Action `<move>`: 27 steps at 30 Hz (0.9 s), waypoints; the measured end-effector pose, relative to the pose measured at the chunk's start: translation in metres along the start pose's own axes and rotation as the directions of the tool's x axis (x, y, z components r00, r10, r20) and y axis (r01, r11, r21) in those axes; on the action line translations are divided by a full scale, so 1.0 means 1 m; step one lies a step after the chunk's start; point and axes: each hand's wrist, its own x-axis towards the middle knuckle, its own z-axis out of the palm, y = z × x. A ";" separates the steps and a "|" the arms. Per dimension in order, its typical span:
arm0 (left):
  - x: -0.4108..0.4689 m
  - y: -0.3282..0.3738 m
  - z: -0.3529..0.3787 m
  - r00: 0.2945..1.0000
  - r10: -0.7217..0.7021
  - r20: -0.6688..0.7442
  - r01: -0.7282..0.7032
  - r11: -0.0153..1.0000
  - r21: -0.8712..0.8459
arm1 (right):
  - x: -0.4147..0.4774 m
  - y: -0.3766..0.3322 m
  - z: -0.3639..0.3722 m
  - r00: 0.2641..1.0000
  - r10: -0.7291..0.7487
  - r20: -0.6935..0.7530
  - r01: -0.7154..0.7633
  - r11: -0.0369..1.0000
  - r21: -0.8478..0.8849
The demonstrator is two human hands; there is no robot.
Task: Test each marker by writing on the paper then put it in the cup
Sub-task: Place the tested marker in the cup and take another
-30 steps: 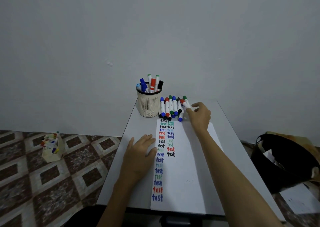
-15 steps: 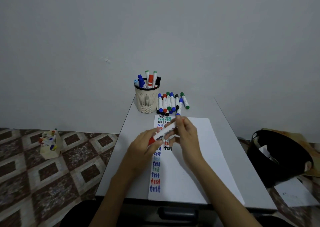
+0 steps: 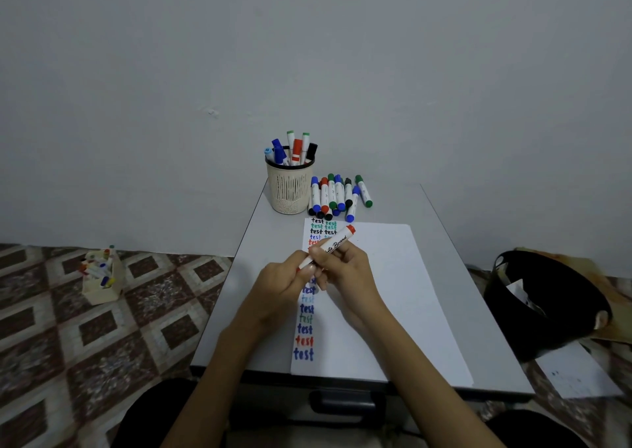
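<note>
Both hands hold one red whiteboard marker [image 3: 337, 242] slantwise above the paper [image 3: 376, 297]. My right hand [image 3: 345, 270] grips its white barrel, with the red end pointing up and away. My left hand [image 3: 284, 278] pinches the lower end, where the cap is hidden by my fingers. The paper carries two columns of the word "test" in several colours. A beige slotted cup [image 3: 290, 188] at the table's far end holds several markers. Beside it, on its right, lies a row of loose markers [image 3: 337, 196].
The small grey table [image 3: 455, 276] stands against a plain wall. On the tiled floor to the left sits a small box of markers [image 3: 102, 276]. A black bag [image 3: 543, 304] and a loose sheet [image 3: 578, 372] lie on the floor at right.
My right hand picked a red marker from the row and brought it back over the paper. My left hand left the paper and took the marker's lower end.
</note>
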 end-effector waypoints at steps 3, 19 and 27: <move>0.000 -0.001 0.001 1.000 -0.009 -0.014 0.009 0.999 -0.039 | 0.001 -0.001 0.000 1.000 0.014 0.016 -0.015 1.000 0.019; -0.003 0.001 -0.003 0.990 0.049 -0.129 -0.047 0.999 0.018 | 0.010 -0.028 -0.009 0.994 -0.101 0.048 0.106 0.989 -0.103; 0.004 -0.027 0.003 0.993 -0.033 -0.112 0.081 0.885 0.459 | 0.002 -0.007 -0.022 0.975 0.025 -0.222 0.010 0.987 0.158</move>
